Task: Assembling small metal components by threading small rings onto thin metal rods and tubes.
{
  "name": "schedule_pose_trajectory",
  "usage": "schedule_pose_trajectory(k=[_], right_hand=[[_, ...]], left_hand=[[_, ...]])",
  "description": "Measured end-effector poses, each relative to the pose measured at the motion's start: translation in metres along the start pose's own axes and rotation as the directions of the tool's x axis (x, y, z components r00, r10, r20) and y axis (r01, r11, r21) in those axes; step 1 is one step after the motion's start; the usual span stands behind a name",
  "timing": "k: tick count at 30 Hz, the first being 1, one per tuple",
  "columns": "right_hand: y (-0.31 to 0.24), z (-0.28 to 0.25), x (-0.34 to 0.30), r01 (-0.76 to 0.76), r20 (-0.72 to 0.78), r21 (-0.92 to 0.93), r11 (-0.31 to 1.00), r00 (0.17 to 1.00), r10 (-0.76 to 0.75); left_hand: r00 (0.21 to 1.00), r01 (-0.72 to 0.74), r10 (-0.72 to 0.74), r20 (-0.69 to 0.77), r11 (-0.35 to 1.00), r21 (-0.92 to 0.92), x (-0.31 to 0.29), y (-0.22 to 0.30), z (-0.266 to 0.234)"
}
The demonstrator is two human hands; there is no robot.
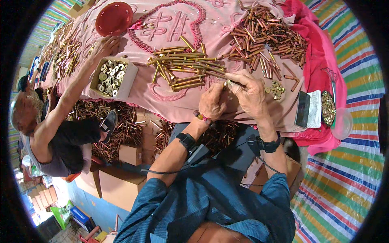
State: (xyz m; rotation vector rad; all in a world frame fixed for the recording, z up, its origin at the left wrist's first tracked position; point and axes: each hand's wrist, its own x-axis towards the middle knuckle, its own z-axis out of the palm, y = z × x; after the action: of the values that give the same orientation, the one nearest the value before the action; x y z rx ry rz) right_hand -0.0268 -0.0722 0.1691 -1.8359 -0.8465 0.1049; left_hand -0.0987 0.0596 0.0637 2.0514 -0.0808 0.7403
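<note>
Both hands, left hand (212, 103) and right hand (249, 95), pinch one brass rod (227, 84) between them

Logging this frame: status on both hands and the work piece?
Left hand and right hand together, pinching a brass tube at the table edge. Pile of brass tubes just beyond. Co-worker's arm reaching past the box of washers, clear of both hands.

Bare pink cloth (243, 24) lies open beyond the brass rod pile (182, 67); copper tubes (263, 36) crowd the right (small brass nuts (276, 89) nearer), a box of washers (112, 77) blocks the left.
</note>
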Motion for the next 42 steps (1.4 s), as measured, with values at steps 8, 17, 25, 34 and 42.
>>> schedule_pose_trajectory(k=[8, 17, 25, 34, 42], right_hand=[[-0.007, 0.008, -0.002, 0.185, -0.089, -0.190, 0.964, 0.975, -0.205], [-0.012, 0.018, -0.002, 0.167, -0.150, -0.228, 0.959, 0.967, -0.204], [-0.025, 0.015, -0.008, 0.105, -0.105, -0.276, 0.955, 0.985, -0.138], [-0.018, 0.016, -0.002, -0.233, -0.125, -0.085, 0.969, 0.967, 0.222], [0.006, 0.016, -0.005, 0.027, -0.081, -0.212, 0.977, 0.996, -0.045]], left_hand=[[1.000, 0.007, -0.005, 0.022, 0.997, -0.079, -0.001, 0.002, 0.002], [0.994, 0.088, -0.085, 0.075, 0.995, -0.037, -0.001, 0.002, -0.005], [0.994, 0.096, -0.089, 0.071, 0.991, -0.098, -0.005, 0.005, 0.003], [0.993, 0.085, -0.067, 0.098, 0.977, -0.197, -0.002, 0.001, 0.002], [0.987, 0.142, -0.136, 0.084, 0.988, -0.066, -0.008, -0.007, 0.013]])
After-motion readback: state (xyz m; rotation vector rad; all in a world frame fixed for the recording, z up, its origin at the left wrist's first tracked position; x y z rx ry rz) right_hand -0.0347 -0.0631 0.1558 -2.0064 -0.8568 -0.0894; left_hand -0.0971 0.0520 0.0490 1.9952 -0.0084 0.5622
